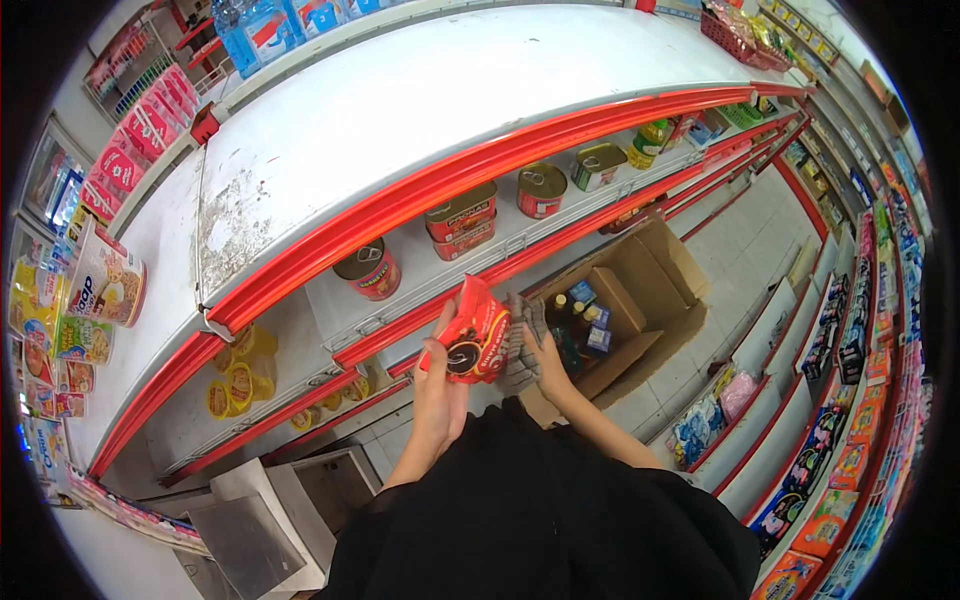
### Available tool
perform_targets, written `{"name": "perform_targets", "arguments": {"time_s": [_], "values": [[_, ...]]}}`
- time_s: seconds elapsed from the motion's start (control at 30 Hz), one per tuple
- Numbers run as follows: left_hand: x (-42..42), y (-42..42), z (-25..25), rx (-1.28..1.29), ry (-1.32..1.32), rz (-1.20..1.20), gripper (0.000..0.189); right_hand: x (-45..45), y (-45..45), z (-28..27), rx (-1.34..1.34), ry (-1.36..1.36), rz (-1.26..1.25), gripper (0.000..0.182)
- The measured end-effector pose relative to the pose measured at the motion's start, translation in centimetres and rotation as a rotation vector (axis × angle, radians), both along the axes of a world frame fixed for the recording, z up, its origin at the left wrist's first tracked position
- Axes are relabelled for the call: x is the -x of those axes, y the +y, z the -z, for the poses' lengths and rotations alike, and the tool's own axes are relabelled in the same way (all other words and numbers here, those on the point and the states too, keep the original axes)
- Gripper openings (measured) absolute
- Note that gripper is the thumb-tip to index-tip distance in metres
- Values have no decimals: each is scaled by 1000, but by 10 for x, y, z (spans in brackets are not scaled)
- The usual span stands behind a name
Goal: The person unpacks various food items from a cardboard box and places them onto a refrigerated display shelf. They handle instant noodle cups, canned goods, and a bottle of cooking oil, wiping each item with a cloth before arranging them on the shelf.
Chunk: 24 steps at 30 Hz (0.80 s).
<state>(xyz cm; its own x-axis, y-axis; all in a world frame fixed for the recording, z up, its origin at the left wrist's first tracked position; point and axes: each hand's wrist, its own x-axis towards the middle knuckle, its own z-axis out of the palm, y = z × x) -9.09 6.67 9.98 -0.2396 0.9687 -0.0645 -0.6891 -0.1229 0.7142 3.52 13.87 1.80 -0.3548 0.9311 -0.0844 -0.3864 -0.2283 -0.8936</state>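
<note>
My left hand (437,397) grips a red soy sauce refill pouch (480,334) in front of my body. A grey cloth (519,356), bunched up, is in my right hand (549,364) and presses against the pouch's right side. Just beyond the pouch runs the red-edged shelf (442,289). On it stand a round food can (367,268), two stacked red cans (461,221), another round can (541,189), a rectangular can (598,165) and a bottle of yellow oil (647,144).
An open cardboard box (675,277) with bottles and small blue cartons sits on the tiled floor to the right. Yellow-lidded tubs (240,386) occupy the left shelf. A grey metal bin (262,517) stands lower left, and stocked shelves (832,450) line the right.
</note>
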Motion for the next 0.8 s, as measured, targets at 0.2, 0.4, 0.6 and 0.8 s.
{"name": "perform_targets", "arguments": {"time_s": [0.2, 0.4, 0.6, 0.8], "values": [[-4, -1, 0, -77, -42, 19, 67, -7, -18, -11, 614, 520, -178, 46], [12, -4, 13, -19, 378, 70, 68, -22, 1, -57, 202, 244, 82, 32], [26, 0, -38, -216, 1186, -62, 75, -47, 22, -120, -938, -584, -242, 39], [23, 0, -71, -196, 1691, 166, 49, -34, 19, -149, -1164, -555, -317, 30]]}}
